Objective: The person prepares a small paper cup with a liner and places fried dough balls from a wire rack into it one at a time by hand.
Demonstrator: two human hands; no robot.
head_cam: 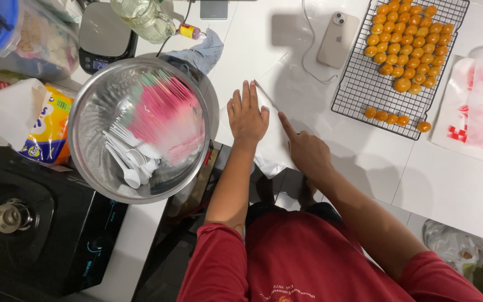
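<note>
On the white bench (320, 145), two hands work a sheet.
Left hand (247, 116) lies flat, grip wide, pressing white paper (275, 146); right hand (307, 150) grips a knife (267, 97), forefinger along it.

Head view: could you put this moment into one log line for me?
left hand: flat on white sheet | right hand: holds knife against sheet | steel bowl: white plastic spoons | wire rack: orange balls

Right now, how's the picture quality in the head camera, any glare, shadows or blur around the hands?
Head view: sharp overall; the left hand and right hand throw soft grey shadows up the white tabletop; the shiny round steel bowl carries bright glare and smeared pink reflections; the wire cooling rack looks skewed toward the frame edge.
</note>
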